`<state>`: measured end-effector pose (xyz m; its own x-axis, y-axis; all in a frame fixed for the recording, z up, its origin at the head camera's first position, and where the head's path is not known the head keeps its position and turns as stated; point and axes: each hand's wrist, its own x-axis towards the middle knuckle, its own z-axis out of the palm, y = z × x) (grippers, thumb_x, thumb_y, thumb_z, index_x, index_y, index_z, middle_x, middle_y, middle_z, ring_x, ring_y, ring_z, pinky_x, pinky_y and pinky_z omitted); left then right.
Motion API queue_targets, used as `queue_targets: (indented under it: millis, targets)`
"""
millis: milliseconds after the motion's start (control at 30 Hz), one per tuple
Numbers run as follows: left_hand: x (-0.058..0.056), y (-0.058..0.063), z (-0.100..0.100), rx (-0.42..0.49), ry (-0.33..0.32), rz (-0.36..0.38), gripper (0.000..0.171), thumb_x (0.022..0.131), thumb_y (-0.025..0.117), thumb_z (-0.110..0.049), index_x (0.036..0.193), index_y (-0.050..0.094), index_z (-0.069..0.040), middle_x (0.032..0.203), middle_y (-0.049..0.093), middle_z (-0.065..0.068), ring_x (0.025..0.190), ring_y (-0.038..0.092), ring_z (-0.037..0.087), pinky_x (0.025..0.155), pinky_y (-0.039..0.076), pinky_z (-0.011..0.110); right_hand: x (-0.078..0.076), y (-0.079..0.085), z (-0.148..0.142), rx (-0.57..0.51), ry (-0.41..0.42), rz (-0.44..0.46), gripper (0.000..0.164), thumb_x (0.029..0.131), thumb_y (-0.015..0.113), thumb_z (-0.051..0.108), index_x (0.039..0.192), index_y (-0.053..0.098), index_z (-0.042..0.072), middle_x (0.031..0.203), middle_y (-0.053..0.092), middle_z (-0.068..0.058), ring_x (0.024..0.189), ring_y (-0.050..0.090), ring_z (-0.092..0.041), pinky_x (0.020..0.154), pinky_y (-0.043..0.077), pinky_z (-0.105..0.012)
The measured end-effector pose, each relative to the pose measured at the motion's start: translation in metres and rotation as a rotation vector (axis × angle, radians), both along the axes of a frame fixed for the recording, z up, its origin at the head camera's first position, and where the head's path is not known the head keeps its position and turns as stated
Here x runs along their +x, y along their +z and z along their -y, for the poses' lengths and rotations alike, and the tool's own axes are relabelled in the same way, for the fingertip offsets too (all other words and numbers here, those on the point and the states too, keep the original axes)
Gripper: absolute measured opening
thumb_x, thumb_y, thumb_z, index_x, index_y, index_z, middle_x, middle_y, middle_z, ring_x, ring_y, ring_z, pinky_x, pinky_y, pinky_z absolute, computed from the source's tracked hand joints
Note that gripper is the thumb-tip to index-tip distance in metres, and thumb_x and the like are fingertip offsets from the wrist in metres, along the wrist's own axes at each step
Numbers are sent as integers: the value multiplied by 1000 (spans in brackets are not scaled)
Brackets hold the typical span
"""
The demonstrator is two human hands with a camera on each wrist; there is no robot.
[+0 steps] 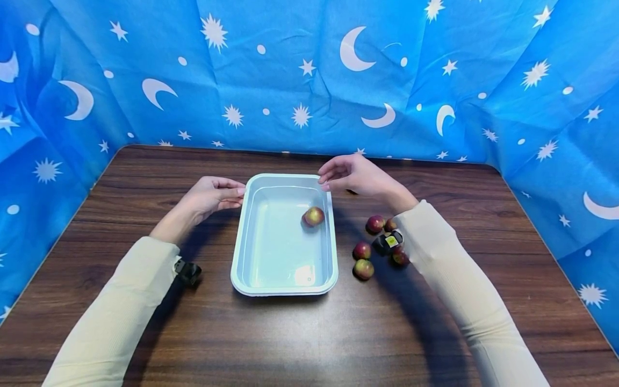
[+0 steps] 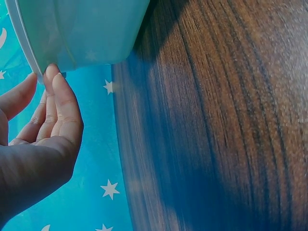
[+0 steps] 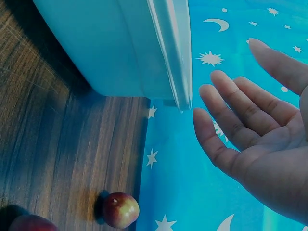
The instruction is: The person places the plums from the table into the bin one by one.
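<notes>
A white plastic tub (image 1: 271,242) stands on the table with one small red-and-yellow plum (image 1: 314,216) inside, near its right wall. My left hand (image 1: 210,196) pinches the tub's rim at the far left; in the left wrist view, thumb and fingertips (image 2: 58,84) meet either side of that edge. Over at the far right corner, my right hand (image 1: 355,174) hovers by the rim. Its fingers are spread and slightly bent in the right wrist view, holding nothing, with a gap to the tub wall (image 3: 125,62).
Right of the tub lie several loose plums (image 1: 364,269), some partly covered by the right wrist camera (image 1: 387,243). Another plum (image 3: 120,210) lies near the table's far edge. A blue curtain (image 1: 290,80) with moons and stars hangs behind the wooden table (image 1: 290,338).
</notes>
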<state>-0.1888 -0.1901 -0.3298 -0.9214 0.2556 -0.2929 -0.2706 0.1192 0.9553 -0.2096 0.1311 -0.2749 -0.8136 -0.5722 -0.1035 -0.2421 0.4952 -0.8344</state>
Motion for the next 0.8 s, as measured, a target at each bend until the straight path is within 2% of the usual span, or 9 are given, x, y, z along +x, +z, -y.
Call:
queue_targets:
  millis: [167, 300, 433, 667, 800]
  targets:
    - [0, 0, 0, -9, -4, -4, 34, 91, 54, -3, 118, 45, 15, 80, 64, 0, 72, 62, 9, 82, 52, 31, -1, 1, -4, -4, 23, -6, 31, 86, 65, 14, 112, 58, -1, 102, 65, -11, 95, 61, -18, 81, 50, -28]
    - [0, 0, 0, -6, -6, -6, 34, 91, 54, -3, 118, 45, 15, 80, 64, 0, 72, 63, 9, 81, 53, 30, -1, 2, -8, 2, 31, -33, 30, 86, 65, 14, 111, 59, -1, 102, 65, -12, 95, 61, -17, 76, 50, -27]
    - [0, 0, 0, 2, -5, -3, 33, 91, 54, -3, 117, 45, 15, 79, 64, 0, 72, 63, 9, 81, 53, 30, 0, 3, -11, -1, 21, -26, 31, 85, 66, 16, 111, 60, 0, 102, 65, -12, 93, 62, -18, 71, 52, -29]
    - [1, 1, 0, -1, -3, 5, 32, 91, 53, -3, 117, 45, 15, 79, 64, 0, 71, 63, 9, 81, 53, 31, 1, 5, -16, 11, -11, -19, 31, 84, 68, 19, 111, 60, 5, 100, 66, -6, 91, 61, -17, 72, 52, -31]
    - [1, 2, 0, -12, -3, 2, 33, 92, 54, -4, 118, 45, 15, 79, 64, 0, 72, 63, 9, 83, 52, 32, 2, 7, -18, 11, -23, -23, 32, 84, 68, 19, 111, 60, 5, 101, 66, -8, 91, 61, -18, 72, 52, -30]
